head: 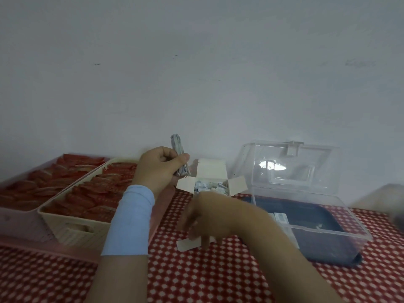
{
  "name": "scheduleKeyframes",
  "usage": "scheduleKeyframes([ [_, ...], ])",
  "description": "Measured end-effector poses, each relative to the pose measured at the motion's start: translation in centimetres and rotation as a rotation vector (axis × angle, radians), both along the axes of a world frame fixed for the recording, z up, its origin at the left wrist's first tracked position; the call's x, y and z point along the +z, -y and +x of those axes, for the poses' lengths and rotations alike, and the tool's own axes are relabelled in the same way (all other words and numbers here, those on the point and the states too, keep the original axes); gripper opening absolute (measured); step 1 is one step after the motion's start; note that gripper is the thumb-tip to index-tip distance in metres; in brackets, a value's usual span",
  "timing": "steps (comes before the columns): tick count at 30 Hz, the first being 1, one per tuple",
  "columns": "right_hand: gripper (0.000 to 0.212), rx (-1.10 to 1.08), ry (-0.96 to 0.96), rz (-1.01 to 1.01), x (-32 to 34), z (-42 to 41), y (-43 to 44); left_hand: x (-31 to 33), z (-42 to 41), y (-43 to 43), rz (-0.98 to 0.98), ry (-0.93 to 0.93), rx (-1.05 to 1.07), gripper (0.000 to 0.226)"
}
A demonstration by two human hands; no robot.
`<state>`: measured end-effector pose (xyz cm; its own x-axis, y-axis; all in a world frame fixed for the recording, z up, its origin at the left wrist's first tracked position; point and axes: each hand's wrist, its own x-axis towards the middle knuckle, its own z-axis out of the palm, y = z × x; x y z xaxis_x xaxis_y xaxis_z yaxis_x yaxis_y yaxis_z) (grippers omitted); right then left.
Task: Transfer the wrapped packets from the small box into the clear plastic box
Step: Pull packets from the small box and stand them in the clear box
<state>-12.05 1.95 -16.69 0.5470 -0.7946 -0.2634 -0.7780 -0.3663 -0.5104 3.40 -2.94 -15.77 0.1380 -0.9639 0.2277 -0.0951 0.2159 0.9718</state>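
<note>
Wrapped packets (178, 149), a thin stack in grey-white wrappers, stand nearly upright in the left hand (160, 169), which is raised above the table. The thumb (183, 159) presses the stack's near face against the curled fingers, and the upper end of the stack projects above the fist. Print on the wrappers is too blurred to read. A pale blue band (131, 219) covers the left wrist.

More packets (209, 185) fill the small box (211, 169), whose cream flaps are open, just right of the raised hand. The right hand (205, 217) hangs in front of this box with its fingers pointing down towards the front flap (185, 244). Motion blur hides whether the fingers are apart or pinching.

The clear plastic box (328, 232) stands to the right with its lid (295, 167) tipped back, and a few packets (281, 216) lie at its left end.

At left, a beige basket (72, 230) holds red sachets (91, 193). The cloth (196, 276) is red with a white pattern.
</note>
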Motion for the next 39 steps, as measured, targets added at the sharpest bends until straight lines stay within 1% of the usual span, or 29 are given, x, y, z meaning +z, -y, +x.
scheduleKeyframes([
  [1, 0.041, 0.028, -0.097, 0.023, -0.7, 0.7, -0.1, 0.1, -0.1, -0.2, -0.002, 0.010, -0.005, 0.021],
  [2, 0.050, 0.058, -0.181, 0.002, -1.4, 1.4, -0.3, 0.2, -0.2, -0.4, -0.007, 0.028, -0.013, 0.020],
  [3, 0.057, 0.078, -0.259, -0.049, -1.8, 2.0, -0.5, 0.3, -0.5, -0.6, -0.011, 0.043, -0.023, 0.020],
  [4, 0.058, 0.090, -0.315, -0.107, -2.1, 2.4, -0.6, 0.4, -0.7, -0.8, -0.012, 0.054, -0.036, 0.020],
  [6, 0.051, 0.102, -0.368, -0.173, -2.5, 2.8, -0.8, 0.4, -1.1, -0.8, -0.009, 0.073, -0.060, 0.021],
  [9, 0.045, 0.062, -0.394, -0.158, -2.9, 3.2, -1.0, 0.3, -1.4, -0.7, -0.009, 0.122, -0.063, 0.022],
  [11, 0.037, 0.040, -0.383, -0.144, -2.3, 3.0, -1.0, 0.2, -1.4, -0.7, -0.017, 0.125, -0.065, 0.021],
  [12, 0.030, 0.028, -0.345, -0.142, -1.7, 2.6, -0.9, 0.2, -1.4, -0.6, -0.021, 0.127, -0.063, 0.021],
  [14, 0.014, -0.021, -0.190, -0.154, -0.2, 1.3, -0.5, 0.1, -1.1, -0.4, -0.038, 0.137, -0.039, 0.021],
  [17, 0.018, -0.178, 0.106, -0.271, 2.0, -1.1, -0.2, -0.1, -0.3, 0.1, -0.075, 0.083, 0.037, 0.022],
  [19, 0.020, -0.315, 0.278, -0.422, 2.9, -2.5, 0.0, -0.1, 0.0, 0.2, -0.088, -0.004, 0.082, 0.023],
  [21, 0.021, -0.435, 0.361, -0.599, 2.7, -3.3, 0.8, -0.3, 0.0, 0.4, -0.088, -0.041, 0.101, 0.024],
  [23, 0.023, -0.492, 0.283, -0.742, 2.0, -3.5, 1.7, -0.5, -0.4, 0.4, -0.072, -0.036, 0.087, 0.023],
  [25, 0.026, -0.492, 0.108, -0.817, 0.9, -3.0, 2.5, -0.7, -1.0, 0.3, -0.043, -0.042, 0.055, 0.022],
  [27, 0.024, -0.475, -0.061, -0.774, 0.0, -2.5, 2.8, -0.7, -1.6, 0.0, -0.020, -0.063, 0.009, 0.022],
  [28, 0.022, -0.455, -0.102, -0.729, -0.1, -2.3, 2.9, -0.7, -1.8, -0.2, -0.013, -0.081, -0.014, 0.021],
  [29, 0.021, -0.436, -0.078, -0.676, 0.0, -2.3, 2.9, -0.6, -1.9, -0.4, -0.007, -0.103, -0.035, 0.021],
  [30, 0.023, -0.431, 0.023, -0.613, 0.2, -2.6, 2.8, -0.6, -1.9, -0.5, 0.000, -0.123, -0.053, 0.020],
  [32, 0.036, -0.448, 0.272, -0.514, 0.9, -3.5, 2.5, -0.7, -1.9, -0.5, 0.006, -0.145, -0.070, 0.019],
  [33, 0.043, -0.461, 0.336, -0.519, 1.2, -3.9, 2.4, -0.7, -2.0, -0.5, 0.008, -0.152, -0.073, 0.019],
  [34, 0.043, -0.479, 0.359, -0.558, 1.3, -4.3, 2.4, -0.7, -2.1, -0.5, 0.011, -0.162, -0.080, 0.018],
  [36, 0.031, -0.516, 0.453, -0.607, 1.4, -4.4, 2.3, -0.8, -2.2, -0.5, 0.033, -0.190, -0.121, 0.017],
  [39, 0.025, -0.511, 0.651, -0.505, 1.3, -3.6, 2.1, -0.8, -2.5, -0.4, 0.074, -0.204, -0.228, 0.019],
])
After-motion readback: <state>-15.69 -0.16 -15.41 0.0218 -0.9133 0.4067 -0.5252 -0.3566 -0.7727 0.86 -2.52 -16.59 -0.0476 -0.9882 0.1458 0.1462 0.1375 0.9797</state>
